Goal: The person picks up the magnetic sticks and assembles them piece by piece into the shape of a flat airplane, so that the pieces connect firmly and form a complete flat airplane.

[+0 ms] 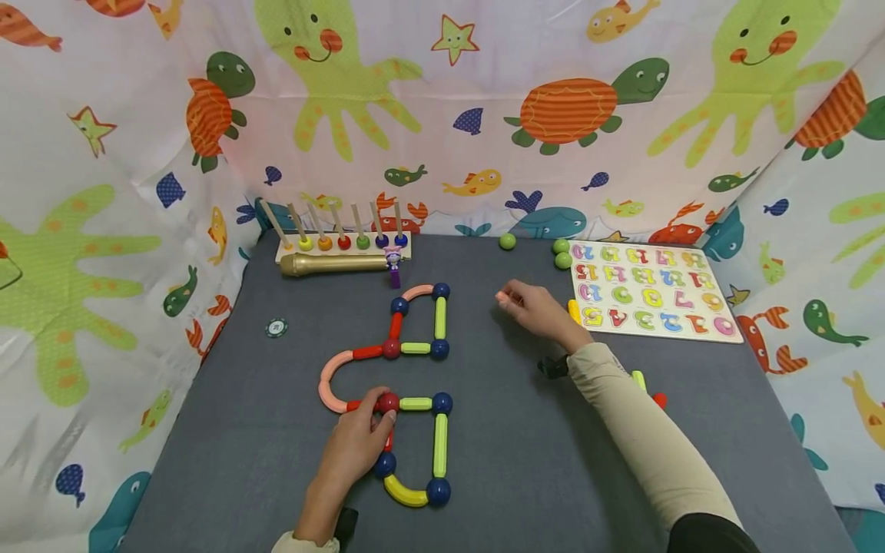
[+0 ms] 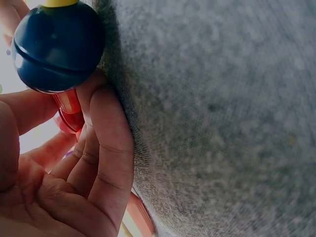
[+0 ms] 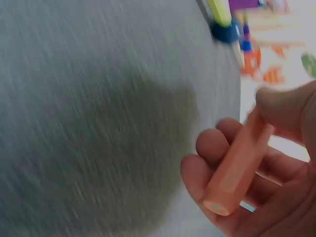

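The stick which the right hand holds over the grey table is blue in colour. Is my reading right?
Not quite: the colour is wrong. The stick is pale orange, not blue, as the right wrist view shows. The rest is correct: the right hand holds it over the grey table.

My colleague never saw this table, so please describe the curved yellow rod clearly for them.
On the grey table, look at the figure of rods and balls. At its near end, beside the left hand, the rod joins two blue balls. The figure's other curved rods are salmon; only this one is yellow.
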{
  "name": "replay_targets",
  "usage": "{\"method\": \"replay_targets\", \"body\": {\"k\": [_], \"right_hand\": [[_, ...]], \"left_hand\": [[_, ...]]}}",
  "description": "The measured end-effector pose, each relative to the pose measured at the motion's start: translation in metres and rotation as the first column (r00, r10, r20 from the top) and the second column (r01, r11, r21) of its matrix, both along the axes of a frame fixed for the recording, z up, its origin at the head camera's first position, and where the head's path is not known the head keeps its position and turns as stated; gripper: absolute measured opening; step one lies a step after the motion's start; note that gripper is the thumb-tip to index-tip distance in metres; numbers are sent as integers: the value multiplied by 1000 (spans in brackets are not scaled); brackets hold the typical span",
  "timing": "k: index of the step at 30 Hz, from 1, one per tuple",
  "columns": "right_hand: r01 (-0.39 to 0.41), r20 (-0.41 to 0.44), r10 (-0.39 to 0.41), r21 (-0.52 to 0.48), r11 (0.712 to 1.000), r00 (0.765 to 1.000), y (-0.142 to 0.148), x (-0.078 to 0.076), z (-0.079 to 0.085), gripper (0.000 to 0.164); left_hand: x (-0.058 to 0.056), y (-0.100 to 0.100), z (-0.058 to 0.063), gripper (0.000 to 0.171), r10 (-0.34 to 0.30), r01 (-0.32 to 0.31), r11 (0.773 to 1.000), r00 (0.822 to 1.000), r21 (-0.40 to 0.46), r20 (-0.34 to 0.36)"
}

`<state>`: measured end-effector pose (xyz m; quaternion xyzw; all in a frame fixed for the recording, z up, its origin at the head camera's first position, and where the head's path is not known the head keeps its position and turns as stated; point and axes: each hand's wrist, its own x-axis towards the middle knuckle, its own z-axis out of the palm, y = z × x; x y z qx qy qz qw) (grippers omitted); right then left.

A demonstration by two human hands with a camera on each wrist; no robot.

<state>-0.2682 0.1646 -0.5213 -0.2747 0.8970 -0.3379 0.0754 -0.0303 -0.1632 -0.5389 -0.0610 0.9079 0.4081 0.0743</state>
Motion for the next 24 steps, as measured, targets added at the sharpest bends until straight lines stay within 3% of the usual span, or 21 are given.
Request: {"method": "replay_targets", "body": {"k": [6,13,24], "right_hand": [[-155,94,154,7,988,984,-27,21,-1,16],[-264,99,257,67,962,961,-49,39,-7,13],[-272,97,267,51,961,959,-67,51,-14,15]], "left_hand": [[-1,-1,-1,40,-1,1,1000,1000,-9,-7],[-1,0,-2,40,5,-5,1000,1000,-11,-4],[1,-1,0,40,8,-8,1000,1000,11,-6]]}}
